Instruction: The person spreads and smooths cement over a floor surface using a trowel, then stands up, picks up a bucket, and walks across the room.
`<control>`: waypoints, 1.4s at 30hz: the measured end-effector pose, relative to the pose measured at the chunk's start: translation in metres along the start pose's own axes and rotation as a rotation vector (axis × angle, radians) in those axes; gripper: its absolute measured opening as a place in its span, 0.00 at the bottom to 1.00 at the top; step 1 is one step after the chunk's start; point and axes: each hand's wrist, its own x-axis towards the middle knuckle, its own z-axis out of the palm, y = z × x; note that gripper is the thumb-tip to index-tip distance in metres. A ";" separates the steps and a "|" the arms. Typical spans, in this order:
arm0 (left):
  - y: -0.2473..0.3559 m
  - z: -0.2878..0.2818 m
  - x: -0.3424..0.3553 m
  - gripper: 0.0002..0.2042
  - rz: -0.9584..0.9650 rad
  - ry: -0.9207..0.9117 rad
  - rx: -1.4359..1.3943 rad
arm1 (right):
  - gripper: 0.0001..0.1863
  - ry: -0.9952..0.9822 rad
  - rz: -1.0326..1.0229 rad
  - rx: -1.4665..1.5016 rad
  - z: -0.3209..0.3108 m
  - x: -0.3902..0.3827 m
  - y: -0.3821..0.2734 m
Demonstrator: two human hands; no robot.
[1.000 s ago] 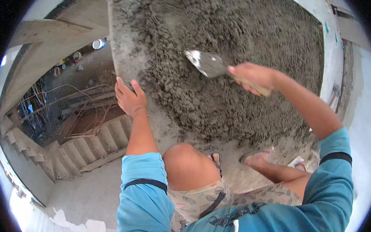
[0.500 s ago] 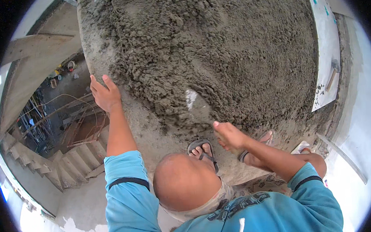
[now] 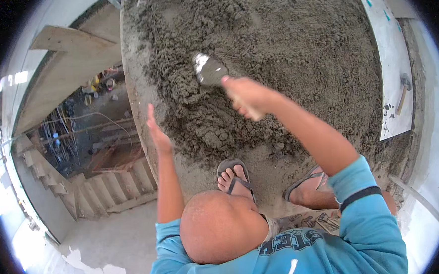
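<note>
My right hand [image 3: 251,94] is closed round the pale handle of a trowel [image 3: 209,69]. Its rounded metal blade points to the far left, over the wet grey mortar [image 3: 295,58], with a bright shine on its tip. From this view I cannot tell whether the blade touches the mortar. My left hand [image 3: 159,134] is open beside the slab's left edge, with fingers stretched out and nothing in it. A band of thinner, smoother mortar lies on the slab [image 3: 137,77] close to that hand.
Left of the slab edge is a drop to a lower level, with a concrete staircase [image 3: 103,190] and stacked materials. A white board [image 3: 394,53] on the right bears a hammer [image 3: 403,92]. My sandalled feet [image 3: 234,178] stand at the mortar's near border.
My right hand has swung the trowel up and to the far left. My left hand has shifted right and nearer in the picture. The whole view has also moved a little.
</note>
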 end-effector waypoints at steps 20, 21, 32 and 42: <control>-0.025 -0.014 -0.002 0.27 0.179 0.230 0.603 | 0.27 0.457 -0.340 -0.439 -0.169 0.012 -0.147; -0.030 -0.022 0.000 0.26 0.139 0.270 0.673 | 0.26 0.419 -0.221 -0.352 -0.165 0.019 -0.159; -0.046 -0.030 0.000 0.27 0.078 0.239 1.024 | 0.35 0.071 0.133 -0.794 -0.149 -0.046 -0.013; -0.044 -0.023 0.003 0.27 0.086 0.224 0.926 | 0.32 -0.054 -0.170 -1.061 -0.103 -0.083 0.110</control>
